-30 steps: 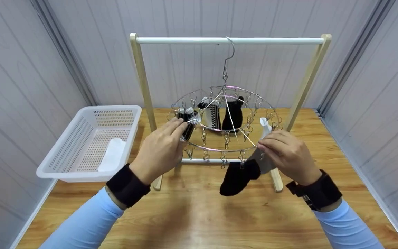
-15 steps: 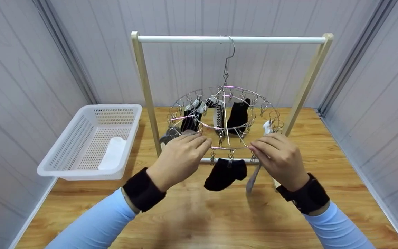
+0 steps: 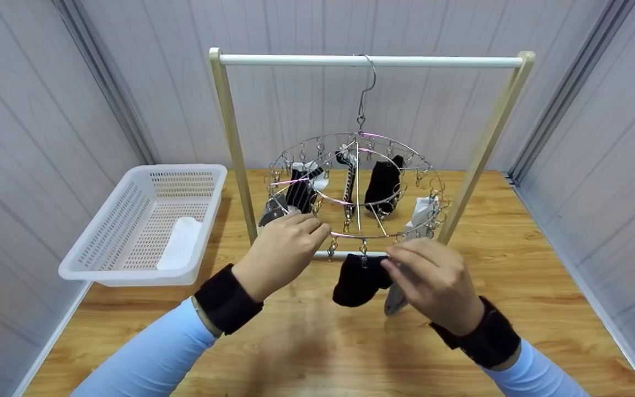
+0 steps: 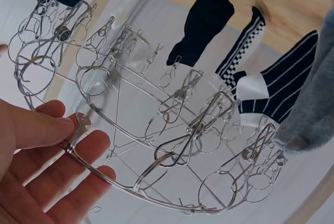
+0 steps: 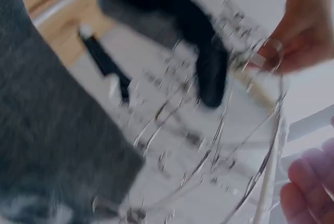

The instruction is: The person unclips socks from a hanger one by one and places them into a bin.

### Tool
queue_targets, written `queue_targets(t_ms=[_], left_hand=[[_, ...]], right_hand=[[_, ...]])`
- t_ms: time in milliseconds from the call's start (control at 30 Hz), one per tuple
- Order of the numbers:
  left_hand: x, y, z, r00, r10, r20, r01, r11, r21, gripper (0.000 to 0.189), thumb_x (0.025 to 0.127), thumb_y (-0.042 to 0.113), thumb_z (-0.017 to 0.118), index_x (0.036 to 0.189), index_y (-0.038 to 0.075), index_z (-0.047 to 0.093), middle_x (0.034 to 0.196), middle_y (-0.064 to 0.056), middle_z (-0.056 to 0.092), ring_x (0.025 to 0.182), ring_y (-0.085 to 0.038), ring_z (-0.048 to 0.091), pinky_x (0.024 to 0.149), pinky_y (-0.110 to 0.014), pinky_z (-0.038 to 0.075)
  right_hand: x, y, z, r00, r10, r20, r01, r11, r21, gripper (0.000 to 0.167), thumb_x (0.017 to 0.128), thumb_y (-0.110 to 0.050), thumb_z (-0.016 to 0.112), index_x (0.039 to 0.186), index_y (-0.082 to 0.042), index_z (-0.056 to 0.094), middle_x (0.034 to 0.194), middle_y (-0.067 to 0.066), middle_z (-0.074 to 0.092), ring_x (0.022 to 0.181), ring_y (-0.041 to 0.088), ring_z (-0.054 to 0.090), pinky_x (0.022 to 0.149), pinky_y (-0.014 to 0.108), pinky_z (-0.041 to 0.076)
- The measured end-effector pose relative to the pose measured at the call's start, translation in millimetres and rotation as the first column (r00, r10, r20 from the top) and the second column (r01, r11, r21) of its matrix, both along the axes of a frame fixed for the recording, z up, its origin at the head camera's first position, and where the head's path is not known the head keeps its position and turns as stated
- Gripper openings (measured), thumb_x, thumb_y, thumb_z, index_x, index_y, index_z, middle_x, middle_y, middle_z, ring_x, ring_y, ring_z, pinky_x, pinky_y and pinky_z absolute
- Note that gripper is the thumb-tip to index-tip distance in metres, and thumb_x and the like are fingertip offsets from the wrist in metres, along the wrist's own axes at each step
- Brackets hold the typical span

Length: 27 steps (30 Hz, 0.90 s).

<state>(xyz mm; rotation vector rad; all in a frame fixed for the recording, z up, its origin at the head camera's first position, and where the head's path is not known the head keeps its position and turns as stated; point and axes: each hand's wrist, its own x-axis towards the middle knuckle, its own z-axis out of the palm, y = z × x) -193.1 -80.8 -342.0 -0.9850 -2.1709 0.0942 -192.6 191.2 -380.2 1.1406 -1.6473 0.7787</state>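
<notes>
A round wire sock hanger (image 3: 345,235) with many clips hangs in front of me. My left hand (image 3: 284,242) pinches its outer ring between thumb and fingers, as the left wrist view shows. My right hand (image 3: 433,281) is beside the front right of the ring, fingers loosely extended; no held thing shows in it. Nearest to it are a black sock (image 3: 356,284) clipped at the front and a grey sock (image 3: 394,300) partly behind the hand. Farther back hang a black sock (image 3: 385,184), a checkered sock (image 3: 349,179) and a black striped sock (image 3: 300,190). The right wrist view is blurred.
The hanger's hook sits on the white top bar (image 3: 295,60) of a rack with wooden posts (image 3: 235,143). At left, a white plastic basket (image 3: 182,167) holds a white sock (image 3: 181,242). Another grey sock (image 3: 274,207) hangs behind the left hand. Panel walls enclose the table (image 3: 317,353).
The hanger has turned, carrying the front black sock leftward overall. My left hand has shifted right along the ring. My right hand has let go of the ring and moved lower.
</notes>
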Motion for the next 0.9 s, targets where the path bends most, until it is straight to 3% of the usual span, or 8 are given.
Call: queue_targets(t_ms=[100,233,333,467,567,767,900], left_hand=[[0.0,-1.4,0.6,1.0,-0.004,0.009,0.004,1.0,0.003,0.015,0.088,-0.009,0.075,0.092,0.006,0.072,0.09,-0.003,0.078,0.088,-0.021,0.077,0.089,-0.032,0.066],[-0.6,-2.5,0.7,1.0,-0.015,0.02,0.014,1.0,0.019,0.014,0.089,-0.009,0.075,0.093,0.005,0.072,0.093,-0.005,0.08,0.093,-0.023,0.078,0.094,-0.033,0.065],[-1.4,-2.7,0.0,0.999,-0.02,0.03,0.02,0.999,0.025,0.016,0.088,-0.01,0.075,0.093,0.004,0.071,0.093,-0.006,0.08,0.094,-0.024,0.078,0.095,-0.033,0.065],[-2.2,-3.0,-1.5,0.999,-0.027,0.04,0.025,0.999,0.036,0.017,0.087,-0.012,0.075,0.093,0.004,0.072,0.094,-0.007,0.08,0.095,-0.024,0.078,0.096,-0.033,0.065],[-2.5,-3.5,-3.3,0.998,-0.031,0.048,0.028,0.998,0.051,0.018,0.086,-0.012,0.075,0.094,0.004,0.072,0.096,-0.007,0.08,0.094,-0.025,0.078,0.095,-0.034,0.065],[-2.7,-4.0,-5.6,0.999,-0.027,0.029,0.025,0.997,0.079,0.019,0.086,-0.012,0.074,0.096,0.004,0.075,0.098,-0.007,0.082,0.096,-0.026,0.078,0.095,-0.033,0.065],[-3.4,-4.6,-8.0,1.0,-0.031,-0.003,0.031,0.992,0.122,0.026,0.085,-0.014,0.073,0.103,0.003,0.079,0.101,-0.008,0.083,0.1,-0.026,0.079,0.099,-0.035,0.064]], right_hand=[[8.6,-7,-8.4,0.996,-0.011,0.084,0.005,0.997,0.076,0.037,0.11,-0.026,0.064,0.102,0.007,0.078,0.094,0.019,0.08,0.08,0.029,0.077,0.074,0.038,0.067],[14.3,-14,-21.0,0.974,-0.099,0.203,0.065,0.984,0.168,0.044,0.113,-0.028,0.059,0.123,0.013,0.072,0.117,0.027,0.078,0.105,0.037,0.079,0.091,0.046,0.066],[13.0,-19,-27.3,0.942,-0.172,0.287,0.114,0.972,0.206,0.041,0.109,-0.018,0.064,0.131,0.016,0.067,0.127,0.032,0.074,0.115,0.044,0.075,0.098,0.053,0.064],[7.2,-23,-29.9,0.877,-0.214,0.431,0.132,0.968,0.211,0.039,0.101,-0.008,0.072,0.132,0.015,0.068,0.127,0.031,0.075,0.116,0.044,0.075,0.097,0.053,0.065],[1.3,-26,-29.2,0.838,-0.186,0.513,0.112,0.979,0.173,0.033,0.099,-0.006,0.075,0.126,0.012,0.072,0.122,0.026,0.078,0.112,0.041,0.078,0.094,0.051,0.066],[-9.7,-30,-26.1,0.814,-0.069,0.577,0.02,0.996,0.092,0.01,0.095,-0.003,0.08,0.102,0.003,0.077,0.096,0.013,0.082,0.089,0.027,0.081,0.078,0.04,0.069],[-13.2,-32,-24.5,0.791,-0.002,0.612,-0.048,0.997,0.065,0.003,0.095,0.0,0.079,0.097,0.002,0.078,0.092,0.011,0.082,0.084,0.026,0.08,0.075,0.032,0.069]])
